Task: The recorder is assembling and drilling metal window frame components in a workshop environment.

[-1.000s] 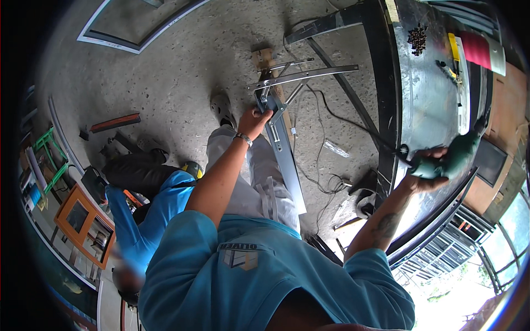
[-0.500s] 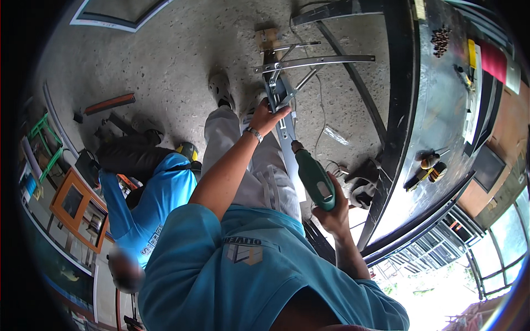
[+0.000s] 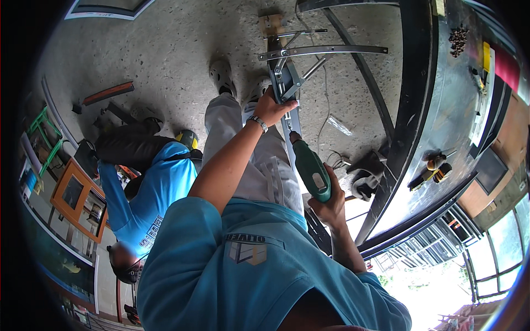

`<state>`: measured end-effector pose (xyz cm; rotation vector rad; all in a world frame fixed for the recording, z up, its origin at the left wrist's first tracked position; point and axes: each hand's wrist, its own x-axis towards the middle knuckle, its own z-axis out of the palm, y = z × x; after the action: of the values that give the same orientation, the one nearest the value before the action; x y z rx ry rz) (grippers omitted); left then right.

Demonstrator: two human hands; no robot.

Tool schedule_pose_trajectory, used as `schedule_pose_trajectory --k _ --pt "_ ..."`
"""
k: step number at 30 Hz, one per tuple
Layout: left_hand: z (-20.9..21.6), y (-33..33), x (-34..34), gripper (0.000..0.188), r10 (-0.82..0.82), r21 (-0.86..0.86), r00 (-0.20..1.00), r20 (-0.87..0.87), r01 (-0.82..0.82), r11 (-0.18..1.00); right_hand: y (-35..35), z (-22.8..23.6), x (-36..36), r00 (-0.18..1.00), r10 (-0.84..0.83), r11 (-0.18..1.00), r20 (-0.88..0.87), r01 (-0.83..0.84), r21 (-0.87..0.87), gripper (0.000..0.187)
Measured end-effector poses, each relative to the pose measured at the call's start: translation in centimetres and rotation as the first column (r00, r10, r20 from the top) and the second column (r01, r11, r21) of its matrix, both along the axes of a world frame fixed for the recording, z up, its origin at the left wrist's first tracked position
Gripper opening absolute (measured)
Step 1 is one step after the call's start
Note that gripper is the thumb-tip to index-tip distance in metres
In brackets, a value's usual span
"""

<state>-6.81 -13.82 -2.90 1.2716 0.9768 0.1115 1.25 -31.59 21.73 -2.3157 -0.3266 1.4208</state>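
My left hand [image 3: 271, 108] is wrapped round a grey metal profile [image 3: 292, 144] that runs lengthwise beside my right leg. Along that profile lies a metal friction hinge [image 3: 286, 88], its linked arms folded out to the right and a long flat bar [image 3: 331, 52] crossing its far end. In my right hand [image 3: 330, 207] is a green power drill [image 3: 312, 172], gripped round the body. The drill's dark chuck [image 3: 294, 135] points at the hinge's track, just nearer to me than my left fingers. Whether the bit touches the metal is too small to tell.
A wooden block [image 3: 273, 25] sits at the profile's far end. To the right stands a metal-topped bench [image 3: 436, 121] bearing screwdrivers [image 3: 436, 161] and a pile of small screws [image 3: 458, 39]. A co-worker in blue [image 3: 165, 179] crouches at left. A cable [image 3: 324, 94] trails over the floor.
The drill has moved slightly left and away from me, bringing its chuck over the hinge's track. My left hand keeps its hold. The view has shifted a little.
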Motion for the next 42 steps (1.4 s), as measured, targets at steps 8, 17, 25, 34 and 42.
schedule_pose_trajectory --k 8,17,25,34,42 --pt "0.1 0.0 0.3 0.037 0.036 -0.032 0.999 0.014 -0.035 0.999 0.8 0.4 0.4 0.994 0.088 0.996 0.061 -0.089 0.019 0.082" --pt "-0.4 0.0 0.1 0.057 -0.110 -0.030 0.990 -0.088 0.108 0.994 2.6 0.3 0.4 0.893 0.387 0.918 0.228 -0.397 -0.001 0.071" --pt "-0.4 -0.4 0.1 0.045 -0.028 0.110 0.999 -0.026 0.030 0.993 4.4 0.5 -1.4 0.816 0.565 0.819 0.126 -0.535 -0.207 0.080" --pt "-1.4 -0.5 -0.2 0.057 -0.053 0.071 0.997 -0.048 0.057 0.996 5.2 0.8 -0.9 0.671 0.729 0.680 0.132 -0.692 -0.242 0.079" --pt "-1.7 -0.6 -0.2 0.057 -0.043 0.106 0.999 -0.027 0.046 0.993 6.5 0.9 -0.7 0.744 0.662 0.743 0.094 -0.633 -0.219 0.081"
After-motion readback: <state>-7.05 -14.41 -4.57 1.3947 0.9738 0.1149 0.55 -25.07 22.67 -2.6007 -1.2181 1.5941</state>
